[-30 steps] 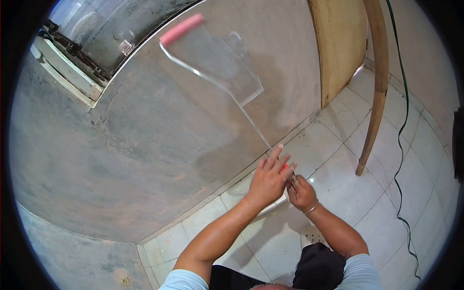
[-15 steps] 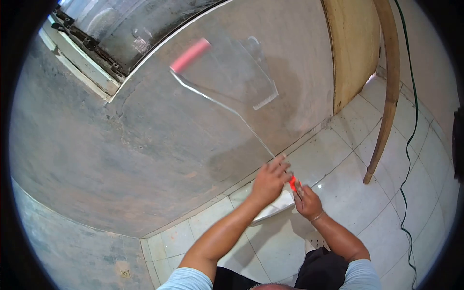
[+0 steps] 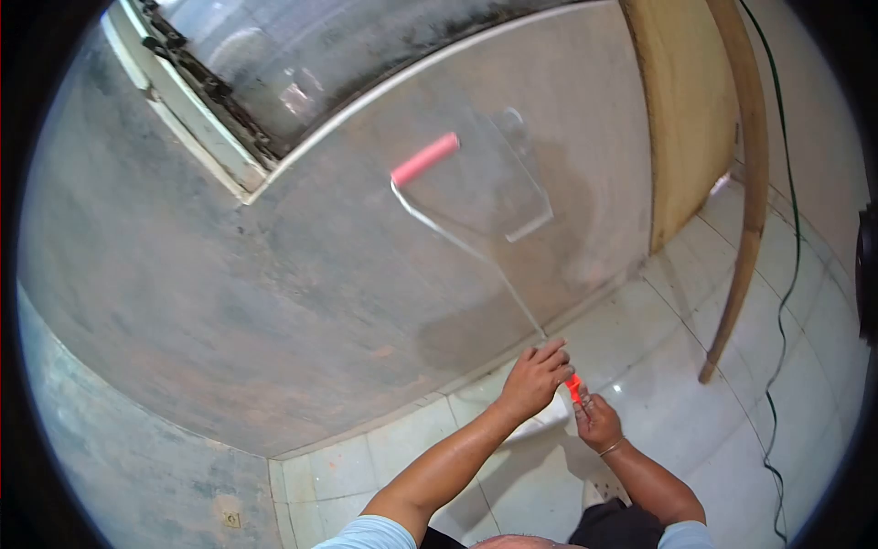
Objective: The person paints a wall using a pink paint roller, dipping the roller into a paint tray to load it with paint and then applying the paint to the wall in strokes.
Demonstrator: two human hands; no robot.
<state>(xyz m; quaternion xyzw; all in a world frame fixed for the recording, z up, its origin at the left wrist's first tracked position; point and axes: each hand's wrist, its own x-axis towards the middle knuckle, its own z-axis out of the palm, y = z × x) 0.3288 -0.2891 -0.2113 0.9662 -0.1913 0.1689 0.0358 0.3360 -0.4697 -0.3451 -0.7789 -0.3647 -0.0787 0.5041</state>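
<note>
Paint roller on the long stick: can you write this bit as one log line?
left hand: grips pole | right hand: holds red handle | paint roller: pink, against grey wall, below window frame

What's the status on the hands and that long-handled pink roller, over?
Left hand and right hand both gripping the red-ended handle. Long-handled pink paint roller pressed on the grey plaster wall below the window sill. Curved wooden pole leaning off right, clear.

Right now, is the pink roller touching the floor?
No, the roller is raised high against the grey wall, far above the tiled floor.
</note>
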